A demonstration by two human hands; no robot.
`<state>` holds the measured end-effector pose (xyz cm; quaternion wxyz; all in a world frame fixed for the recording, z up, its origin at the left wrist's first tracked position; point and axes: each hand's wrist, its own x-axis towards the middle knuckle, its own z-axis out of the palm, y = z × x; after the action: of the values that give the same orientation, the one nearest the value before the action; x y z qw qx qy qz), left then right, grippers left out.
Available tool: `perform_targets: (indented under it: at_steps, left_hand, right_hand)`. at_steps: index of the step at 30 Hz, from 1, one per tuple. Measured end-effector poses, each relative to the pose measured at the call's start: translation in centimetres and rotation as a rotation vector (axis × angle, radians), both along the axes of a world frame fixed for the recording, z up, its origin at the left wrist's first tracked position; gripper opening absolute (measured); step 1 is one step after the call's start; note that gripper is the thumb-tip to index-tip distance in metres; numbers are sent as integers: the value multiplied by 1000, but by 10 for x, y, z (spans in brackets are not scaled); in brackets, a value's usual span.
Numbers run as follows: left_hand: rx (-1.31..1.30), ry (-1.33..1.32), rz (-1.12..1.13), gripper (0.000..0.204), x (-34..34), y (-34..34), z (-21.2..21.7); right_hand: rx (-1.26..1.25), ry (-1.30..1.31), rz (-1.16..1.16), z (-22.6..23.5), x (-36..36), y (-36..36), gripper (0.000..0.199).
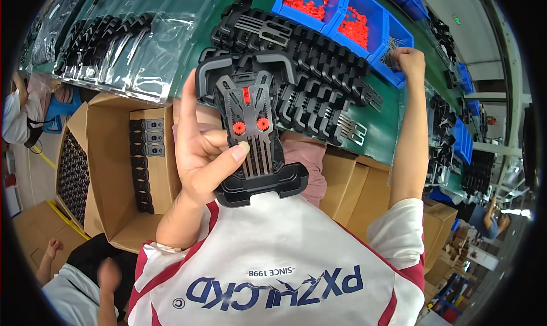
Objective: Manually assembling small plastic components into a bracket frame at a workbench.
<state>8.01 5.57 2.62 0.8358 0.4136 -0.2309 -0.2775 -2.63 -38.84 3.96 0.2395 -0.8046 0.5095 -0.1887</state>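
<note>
My left hand (200, 155) grips a black plastic holder assembly (232, 138) from its left side, thumb pressed on the front. A slotted grey metal plate (248, 110) is set in its front, with two small red gears (262, 123) and a red piece (246, 95) showing. Far right, my right hand (410, 62) reaches to a blue bin (403, 36) that holds thin metal pieces (391, 53). Its fingers are bent together at these pieces; what they pinch, if anything, is too small to make out.
Rows of black holder parts (319, 58) lie on the green table (373, 138). Beyond them stand blue bins of small red parts (354, 27). A clear plastic tray (154, 69) holds more black parts at left. An open cardboard box (111, 166) stands below; other people work nearby.
</note>
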Motion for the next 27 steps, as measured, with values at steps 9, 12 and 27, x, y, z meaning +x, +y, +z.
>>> perform_targets:
  at_steps: [9,12,27]
  left_hand:
    - [13,29,-53,91,7,-3,-2]
    - [19,0,-65,91,8,-8,0]
    - [115,-303,116,90,2,-13,-10]
  right_hand:
    - [270,-851,468,49,9,221,51]
    - [438,-927,694,34,5,276,48]
    - [227,-635,870,16,10,307,25]
